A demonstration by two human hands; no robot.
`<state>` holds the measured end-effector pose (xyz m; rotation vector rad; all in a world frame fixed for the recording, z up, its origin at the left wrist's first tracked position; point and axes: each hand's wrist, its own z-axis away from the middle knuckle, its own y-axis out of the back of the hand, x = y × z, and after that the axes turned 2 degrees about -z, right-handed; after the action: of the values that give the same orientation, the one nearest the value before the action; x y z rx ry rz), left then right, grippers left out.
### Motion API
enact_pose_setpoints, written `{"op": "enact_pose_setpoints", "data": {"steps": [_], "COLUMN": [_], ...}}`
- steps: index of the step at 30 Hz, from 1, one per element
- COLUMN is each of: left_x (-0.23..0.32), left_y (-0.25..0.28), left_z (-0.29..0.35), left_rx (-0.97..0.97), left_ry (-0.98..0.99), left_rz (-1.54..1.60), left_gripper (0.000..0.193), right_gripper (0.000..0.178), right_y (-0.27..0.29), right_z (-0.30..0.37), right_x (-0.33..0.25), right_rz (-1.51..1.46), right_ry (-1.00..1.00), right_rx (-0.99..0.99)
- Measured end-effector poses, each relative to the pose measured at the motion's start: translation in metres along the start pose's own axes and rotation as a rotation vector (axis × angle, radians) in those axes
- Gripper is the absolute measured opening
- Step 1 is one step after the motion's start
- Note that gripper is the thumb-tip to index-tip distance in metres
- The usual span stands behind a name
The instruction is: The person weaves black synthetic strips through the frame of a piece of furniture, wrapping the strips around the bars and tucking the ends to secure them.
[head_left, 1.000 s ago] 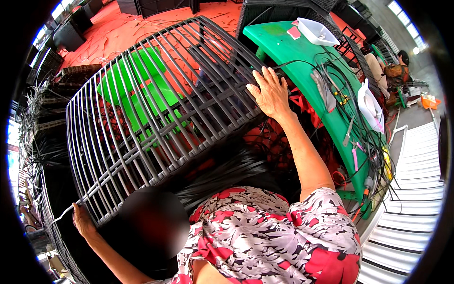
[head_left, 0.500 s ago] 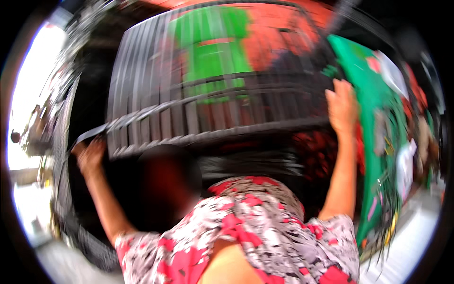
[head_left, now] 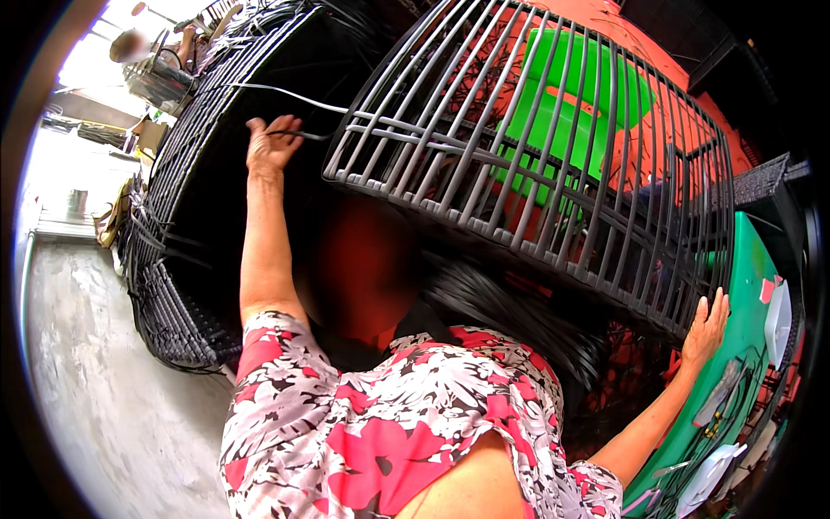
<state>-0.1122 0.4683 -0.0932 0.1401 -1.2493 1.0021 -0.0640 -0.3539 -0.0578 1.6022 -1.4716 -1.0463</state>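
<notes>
A dark frame strung with parallel grey strips (head_left: 484, 173) stands tilted before me, with a few strips woven crosswise along it. My left hand (head_left: 275, 145) is raised beyond its left end, fingers spread. A thin dark strip (head_left: 313, 135) runs from the frame across those fingers; I cannot make out a grip on it. Above the hand, a pale grey strip (head_left: 290, 92) trails leftward from the frame. My right hand (head_left: 707, 333) is open, its stretched fingers resting against the frame's lower right corner.
A bright green plastic chair (head_left: 575, 112) shows through the strips. Black woven furniture (head_left: 186, 164) stands close on my left. To the right is a green surface (head_left: 745, 346) carrying loose strips and white items. Black strips (head_left: 501, 316) lie bundled below the frame. Another person (head_left: 156, 69) sits far left.
The view has turned, so the frame now appears further right and more slanted. My left hand has gone from closed at the strip's end to raised with spread fingers. My right hand stays at the frame's right side.
</notes>
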Motion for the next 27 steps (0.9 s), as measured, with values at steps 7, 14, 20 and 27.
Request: {"op": "enact_pose_setpoints", "data": {"steps": [7,14,20,27], "left_x": [-0.11,-0.051,-0.041,-0.025], "left_y": [-0.066,-0.122,-0.132,-0.112], "left_z": [0.104,0.127,0.096,0.038], "left_rx": [-0.162,-0.445,-0.478,-0.424], "left_ry": [0.302,0.223,0.064,0.021], "left_rz": [0.082,-0.169,-0.209,-0.284], "left_gripper": [0.103,0.081,0.043,0.028], "right_gripper": [0.048,0.049,0.05,0.052], "right_y": [0.005,0.008,0.006,0.01], "right_z": [0.003,-0.001,0.003,0.005], "right_x": [0.006,-0.003,-0.003,-0.012], "right_rz": [0.017,0.061,0.088,0.103], "right_ry": [-0.025,-0.03,-0.024,-0.092], "right_rx": [-0.018,-0.008,0.025,0.037]}}
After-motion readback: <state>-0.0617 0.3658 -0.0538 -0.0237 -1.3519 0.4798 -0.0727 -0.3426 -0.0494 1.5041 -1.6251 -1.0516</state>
